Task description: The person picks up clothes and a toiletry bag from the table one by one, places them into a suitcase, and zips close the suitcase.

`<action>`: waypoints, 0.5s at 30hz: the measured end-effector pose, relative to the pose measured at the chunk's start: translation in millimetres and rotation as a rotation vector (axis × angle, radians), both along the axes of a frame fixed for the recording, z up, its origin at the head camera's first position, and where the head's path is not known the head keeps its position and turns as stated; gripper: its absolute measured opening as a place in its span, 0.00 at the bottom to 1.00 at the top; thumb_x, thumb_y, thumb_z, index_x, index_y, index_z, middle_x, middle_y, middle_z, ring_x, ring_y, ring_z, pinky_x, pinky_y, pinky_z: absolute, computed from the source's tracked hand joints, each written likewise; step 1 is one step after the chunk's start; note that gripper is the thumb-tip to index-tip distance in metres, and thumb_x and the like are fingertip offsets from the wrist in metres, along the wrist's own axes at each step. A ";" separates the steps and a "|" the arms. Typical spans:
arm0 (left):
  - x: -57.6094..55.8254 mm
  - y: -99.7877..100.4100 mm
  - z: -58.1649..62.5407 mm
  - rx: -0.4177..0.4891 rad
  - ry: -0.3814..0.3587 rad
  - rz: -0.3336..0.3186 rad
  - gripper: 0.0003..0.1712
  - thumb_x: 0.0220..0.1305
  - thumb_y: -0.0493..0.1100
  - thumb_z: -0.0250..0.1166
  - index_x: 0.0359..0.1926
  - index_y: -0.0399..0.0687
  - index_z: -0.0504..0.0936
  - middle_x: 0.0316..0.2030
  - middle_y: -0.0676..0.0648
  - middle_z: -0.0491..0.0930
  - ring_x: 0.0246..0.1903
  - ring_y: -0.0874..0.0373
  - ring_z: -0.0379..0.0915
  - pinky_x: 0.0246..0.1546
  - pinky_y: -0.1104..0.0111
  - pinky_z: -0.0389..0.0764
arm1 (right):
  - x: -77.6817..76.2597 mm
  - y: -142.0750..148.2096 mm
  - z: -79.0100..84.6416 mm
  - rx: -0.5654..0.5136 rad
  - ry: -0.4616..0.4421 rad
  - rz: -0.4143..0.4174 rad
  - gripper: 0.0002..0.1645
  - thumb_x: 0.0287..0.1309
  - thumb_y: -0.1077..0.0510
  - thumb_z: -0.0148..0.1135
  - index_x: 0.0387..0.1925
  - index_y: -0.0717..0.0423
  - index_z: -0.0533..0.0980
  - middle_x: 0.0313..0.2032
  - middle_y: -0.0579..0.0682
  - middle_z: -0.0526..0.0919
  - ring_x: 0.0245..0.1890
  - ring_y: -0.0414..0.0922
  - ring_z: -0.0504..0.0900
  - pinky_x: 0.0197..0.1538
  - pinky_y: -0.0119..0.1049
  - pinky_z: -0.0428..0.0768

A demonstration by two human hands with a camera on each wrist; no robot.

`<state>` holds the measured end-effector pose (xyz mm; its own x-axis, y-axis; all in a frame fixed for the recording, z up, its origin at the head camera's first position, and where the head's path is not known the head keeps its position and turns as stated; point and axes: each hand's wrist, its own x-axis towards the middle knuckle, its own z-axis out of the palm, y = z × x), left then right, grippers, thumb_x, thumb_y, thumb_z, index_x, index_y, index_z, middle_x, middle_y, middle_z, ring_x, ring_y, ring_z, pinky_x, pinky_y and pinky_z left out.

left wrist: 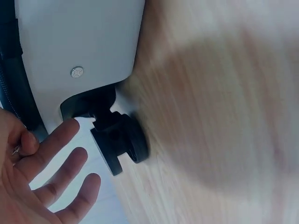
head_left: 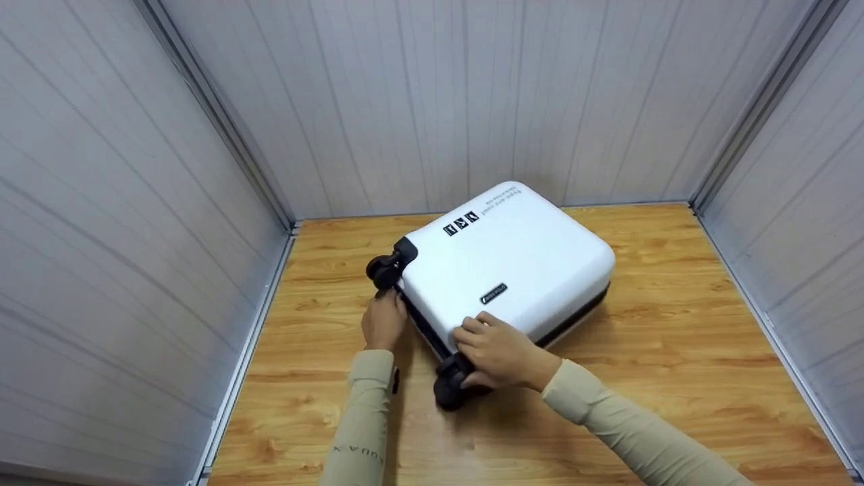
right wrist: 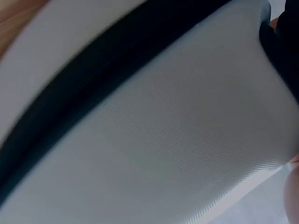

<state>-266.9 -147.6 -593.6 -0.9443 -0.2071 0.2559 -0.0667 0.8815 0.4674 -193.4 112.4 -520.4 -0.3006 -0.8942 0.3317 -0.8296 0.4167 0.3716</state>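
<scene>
A white hard-shell suitcase (head_left: 513,250) lies flat on the wooden floor, its wheeled end turned toward the left. My right hand (head_left: 503,351) grips the near corner, fingers bent over the top face and thumb down beside the black caster wheel (head_left: 449,385). At the wheeled end, between the two casters, is my left hand (head_left: 385,320). The left wrist view shows its index finger bent at a small metal zipper pull (left wrist: 17,150) by the black zipper band (left wrist: 10,88), the other fingers spread near another caster (left wrist: 122,137). The right wrist view shows mostly the suitcase side (right wrist: 177,121).
Pale panelled walls stand at the back (head_left: 432,101), left (head_left: 135,236) and right (head_left: 796,223), with metal strips along their bases. Wooden flooring (head_left: 682,324) surrounds the suitcase. The far-left caster (head_left: 385,270) sticks out past the shell.
</scene>
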 end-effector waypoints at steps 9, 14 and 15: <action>-0.5 -9.1 -7.7 0.041 -0.068 -0.068 0.14 0.78 0.46 0.53 0.41 0.44 0.83 0.35 0.35 0.84 0.40 0.39 0.82 0.37 0.44 0.82 | 4.7 -31.6 7.4 -0.022 0.028 0.056 0.44 0.62 0.17 0.44 0.35 0.51 0.81 0.40 0.46 0.82 0.45 0.49 0.75 0.61 0.46 0.71; 2.0 -14.3 -6.2 0.049 -0.061 -0.083 0.14 0.78 0.45 0.54 0.37 0.44 0.80 0.34 0.34 0.83 0.38 0.38 0.82 0.35 0.44 0.82 | 3.2 -39.2 4.0 -0.039 -0.022 0.023 0.43 0.58 0.15 0.48 0.34 0.50 0.79 0.39 0.45 0.80 0.43 0.49 0.74 0.58 0.48 0.73; 2.6 -14.9 -5.8 0.040 -0.055 -0.089 0.13 0.78 0.45 0.54 0.37 0.44 0.79 0.33 0.34 0.83 0.38 0.38 0.82 0.35 0.44 0.82 | 3.0 -40.7 4.0 -0.043 -0.031 0.014 0.43 0.57 0.15 0.49 0.34 0.50 0.78 0.38 0.45 0.80 0.43 0.49 0.74 0.57 0.48 0.73</action>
